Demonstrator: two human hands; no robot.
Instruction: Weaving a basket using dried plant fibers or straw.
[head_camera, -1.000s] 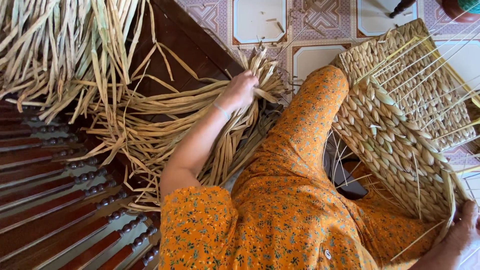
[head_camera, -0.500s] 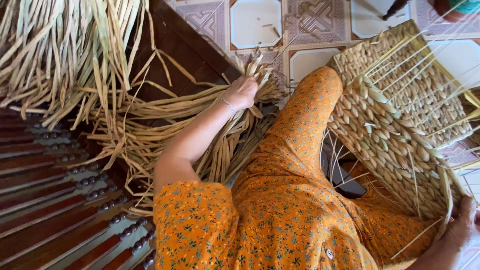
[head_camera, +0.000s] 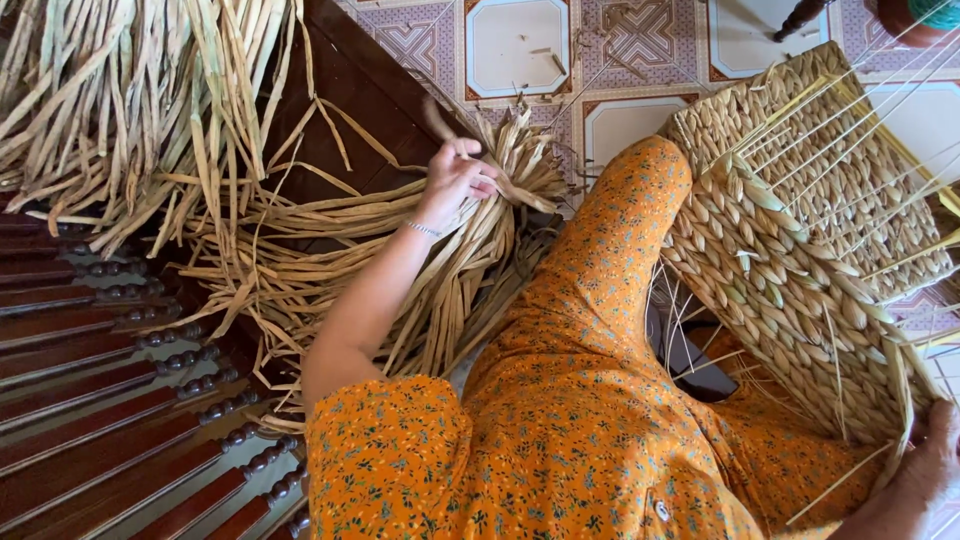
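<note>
My left hand (head_camera: 455, 180) reaches out over a bundle of dried straw strands (head_camera: 400, 255) lying beside my left leg, with its fingers pinched around one flat strand (head_camera: 520, 190) near the bundle's far end. My right hand (head_camera: 925, 470) sits at the lower right corner and grips the rim of a half-woven straw basket (head_camera: 800, 250) that leans against my right knee. Loose upright stakes stick out from the basket's unfinished edge. I wear orange flowered clothing.
A larger heap of dried straw (head_camera: 110, 90) lies at the upper left on dark wooden furniture with turned spindles (head_camera: 130, 400). Patterned floor tiles (head_camera: 520, 45) stretch ahead. A dark furniture leg (head_camera: 800, 15) stands at the top right.
My left hand has lifted off the bundle and closed its fingers on a single strand. The view has shifted slightly; the right hand stays on the basket.
</note>
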